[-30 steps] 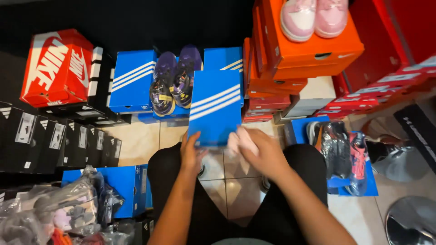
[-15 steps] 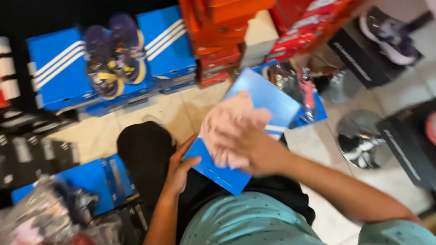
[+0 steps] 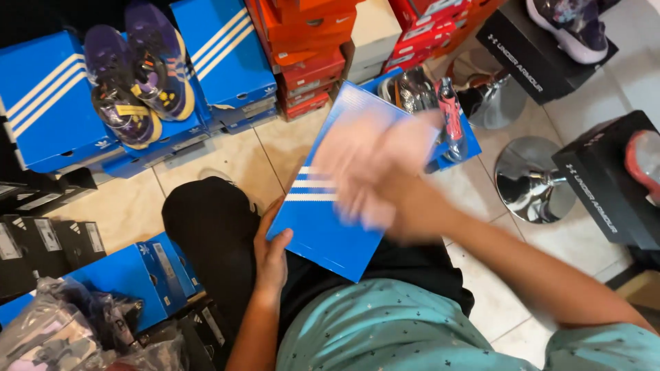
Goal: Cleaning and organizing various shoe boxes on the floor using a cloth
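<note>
Sitting among stacked footwear cartons, a person steadies a flat blue cardboard shoebox lid with white stripes (image 3: 330,220) across the lap, tilted with its far corner toward the right. The left hand (image 3: 271,251) clamps the lid's near left edge, fingers curled under and thumb on top. The right hand (image 3: 385,175) sweeps over the lid's upper face holding what looks like a pale pink cloth (image 3: 371,158); motion blur hides whether those fingers are closed on it or pressing flat. Judged from this, the wiping goes best with the lid braced firmly against the thigh, strokes running the length of the panel and out past the edges.

On the far left, two blue striped shoeboxes (image 3: 48,103) lie side by side with a pair of purple and yellow sneakers (image 3: 134,75) resting on top. Beside them, at the far centre, rises a stack of orange and red boxes (image 3: 306,48). Black boxes with white lettering (image 3: 598,185) sit at the right, near a chrome stool base (image 3: 533,182) on the pale tiled floor (image 3: 227,158). More black boxes with white labels (image 3: 41,240) line the left, a small blue carton (image 3: 137,275) nearer.
</note>
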